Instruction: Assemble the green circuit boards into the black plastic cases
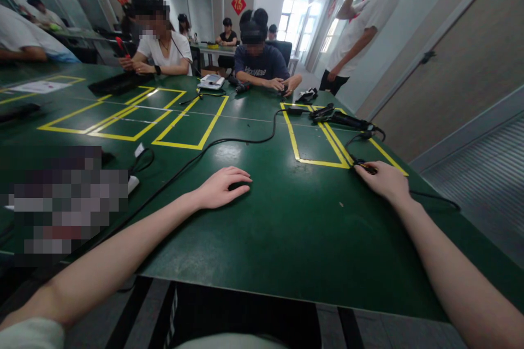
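Note:
My left hand (224, 187) rests palm down on the green table (262, 240), fingers stretched out and a little apart from the thumb, holding nothing. Further right, my right hand (385, 179) is closed at the corner of a yellow tape outline. A small dark thing with a yellowish streak (368, 168) shows at its fingertips; most of it is hidden, so its kind is unclear. One black cable (438, 198) comes out on the right of that hand, and another runs up behind it towards a black device with straps or cables (341, 119).
Yellow tape outlines (202, 144) mark the table. A long black cable (213, 143) crosses it. Blurred-out items (69, 196) lie at left. Across the table are a white device (212, 82), a black tray (112, 84) and seated people; another person (364, 27) stands at right.

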A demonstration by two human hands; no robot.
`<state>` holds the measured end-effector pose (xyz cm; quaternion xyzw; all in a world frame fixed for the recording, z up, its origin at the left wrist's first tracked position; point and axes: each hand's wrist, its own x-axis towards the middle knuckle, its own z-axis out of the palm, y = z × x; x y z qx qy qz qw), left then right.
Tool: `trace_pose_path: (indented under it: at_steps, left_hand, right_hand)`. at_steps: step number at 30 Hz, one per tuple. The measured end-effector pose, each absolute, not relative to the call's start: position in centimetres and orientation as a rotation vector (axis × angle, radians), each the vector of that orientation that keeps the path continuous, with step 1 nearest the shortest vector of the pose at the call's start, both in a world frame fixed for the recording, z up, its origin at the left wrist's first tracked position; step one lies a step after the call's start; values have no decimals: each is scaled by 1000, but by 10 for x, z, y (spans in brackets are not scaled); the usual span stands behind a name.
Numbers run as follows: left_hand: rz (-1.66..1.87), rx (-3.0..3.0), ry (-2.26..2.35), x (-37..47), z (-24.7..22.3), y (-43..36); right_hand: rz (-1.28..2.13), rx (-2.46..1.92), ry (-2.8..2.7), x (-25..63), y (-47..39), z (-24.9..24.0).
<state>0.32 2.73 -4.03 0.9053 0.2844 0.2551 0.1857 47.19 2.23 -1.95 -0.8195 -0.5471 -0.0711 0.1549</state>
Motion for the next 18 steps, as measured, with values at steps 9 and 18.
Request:
trace_pose_path:
  at_steps: [9,18]
  left_hand:
    - [736,2491,716,5,-33,15]
    - [787,2516,499,21,-23,-11]
  right_hand:
    - [36,-1461,-2287,314,-21,-37]
    - [265,-980,-2322,246,-61,-42]
